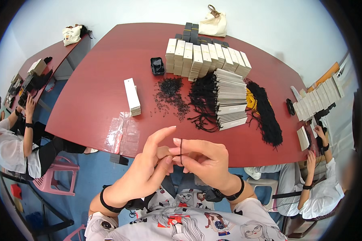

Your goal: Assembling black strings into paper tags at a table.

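Note:
Just past the table's near edge, my two hands meet at the fingertips. My right hand [209, 158] is closed in a pinch on a thin black cord [181, 149], which stands taut across its fingertips. My left hand [151, 160] touches the right fingertips, its index finger raised and its thumb pressed against the other fingers; what it grips, if anything, is hidden. Beyond them lie a short stack of white tags [131, 94], a pile of small black pins [169, 90], and a fanned row of white tags [231, 98] with black cords [205, 98] attached.
Banded stacks of white tags [197, 58] stand at the back by a small black tray [157, 66] and dark blocks [191, 32]. A bundle of black cords [265, 116] lies right. Clear plastic [122, 132] covers the near left edge. Co-workers sit at both sides.

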The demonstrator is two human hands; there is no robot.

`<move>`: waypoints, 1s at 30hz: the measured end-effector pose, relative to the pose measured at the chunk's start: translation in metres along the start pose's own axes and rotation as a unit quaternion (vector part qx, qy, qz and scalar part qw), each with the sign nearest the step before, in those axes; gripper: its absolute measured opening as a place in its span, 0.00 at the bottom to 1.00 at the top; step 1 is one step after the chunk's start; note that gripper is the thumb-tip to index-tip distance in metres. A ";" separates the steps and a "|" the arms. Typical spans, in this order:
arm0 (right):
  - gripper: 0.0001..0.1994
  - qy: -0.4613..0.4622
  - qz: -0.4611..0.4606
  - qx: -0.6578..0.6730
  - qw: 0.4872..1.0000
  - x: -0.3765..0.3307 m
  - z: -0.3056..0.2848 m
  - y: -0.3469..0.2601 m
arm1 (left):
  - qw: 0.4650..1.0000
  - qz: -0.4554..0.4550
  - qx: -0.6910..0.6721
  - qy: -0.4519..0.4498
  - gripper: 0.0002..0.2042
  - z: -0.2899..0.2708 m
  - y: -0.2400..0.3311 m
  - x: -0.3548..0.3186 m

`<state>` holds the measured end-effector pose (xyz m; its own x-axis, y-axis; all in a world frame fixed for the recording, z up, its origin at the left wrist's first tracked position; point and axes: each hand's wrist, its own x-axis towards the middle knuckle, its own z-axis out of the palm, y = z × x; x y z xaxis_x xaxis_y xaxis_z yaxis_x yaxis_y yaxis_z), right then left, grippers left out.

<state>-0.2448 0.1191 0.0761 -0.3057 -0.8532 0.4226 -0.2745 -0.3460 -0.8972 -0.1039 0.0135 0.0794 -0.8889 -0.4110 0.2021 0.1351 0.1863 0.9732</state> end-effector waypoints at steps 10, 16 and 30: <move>0.17 0.020 0.112 0.159 0.981 0.008 -0.009 -0.018 | 1.000 0.016 -0.001 -0.019 0.20 0.015 -0.035 0.015; 0.07 0.095 0.057 -0.113 0.987 0.009 -0.043 -0.023 | 0.994 -0.012 0.107 0.010 0.17 0.017 -0.019 0.014; 0.26 -0.255 -0.102 -0.058 0.960 0.021 -0.030 -0.022 | 0.972 -0.108 -0.203 0.046 0.08 0.019 -0.045 0.011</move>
<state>-0.2720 0.1210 0.1086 0.2435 -0.8627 0.4433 -0.3890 -0.5055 -0.7701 -0.1278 0.0179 0.0357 -0.8752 -0.4834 -0.0201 0.1285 -0.2724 0.9536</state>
